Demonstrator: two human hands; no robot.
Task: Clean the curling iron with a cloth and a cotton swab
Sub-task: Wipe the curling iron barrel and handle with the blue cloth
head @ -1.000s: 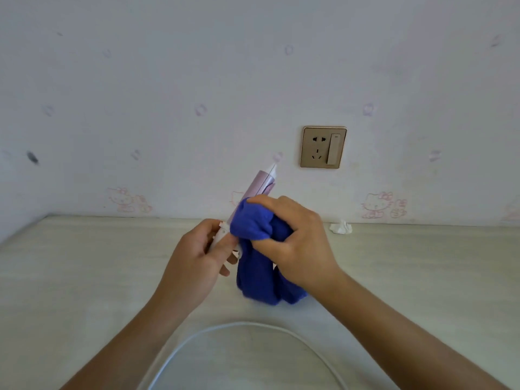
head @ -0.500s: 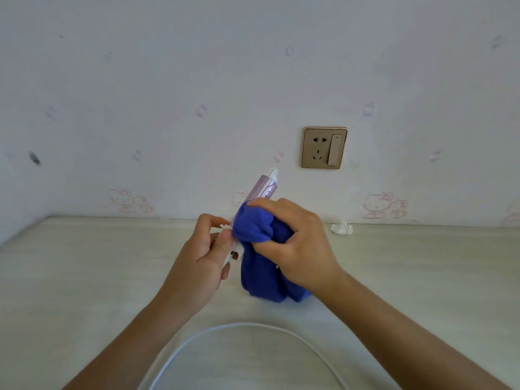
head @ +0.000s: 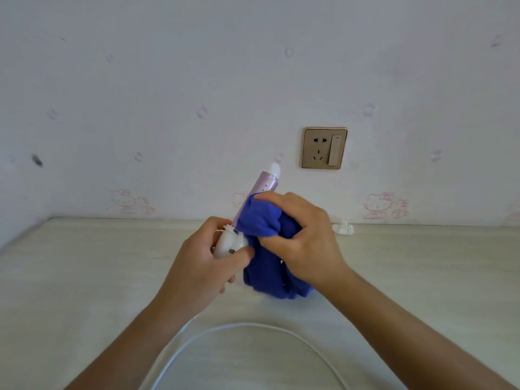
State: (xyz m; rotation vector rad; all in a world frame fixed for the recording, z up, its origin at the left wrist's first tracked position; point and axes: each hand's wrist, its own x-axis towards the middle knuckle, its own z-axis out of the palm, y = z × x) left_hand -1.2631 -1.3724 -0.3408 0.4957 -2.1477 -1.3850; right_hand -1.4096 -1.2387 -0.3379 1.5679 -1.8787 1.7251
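Holding: the curling iron is up off the table, between the two hands and straight ahead of the person
Axis: it slants from the white handle, low and to the left, up to the rounded white tip, higher, to the right and toward the wall
Base end: the left hand grips the handle, fingers and thumb curled round it
Barrel end: the right hand pinches the cloth round the lower barrel, just above the left hand and almost touching it
Fabric: deep blue, soft and bunched; one fold wraps the barrel, the rest hangs in a loop under the right hand
Barrel surface: a smooth pale pink cylinder with a slight sheen and a few small dark dots, bare above the cloth
Cord: white, round, lying in a wide arc on the table near the person
Coming move: probably a stroke of the right hand up the slant toward the tip, the left hand steadying
Swab: none can be made out; a small white scrap at the table's back edge is too small to tell
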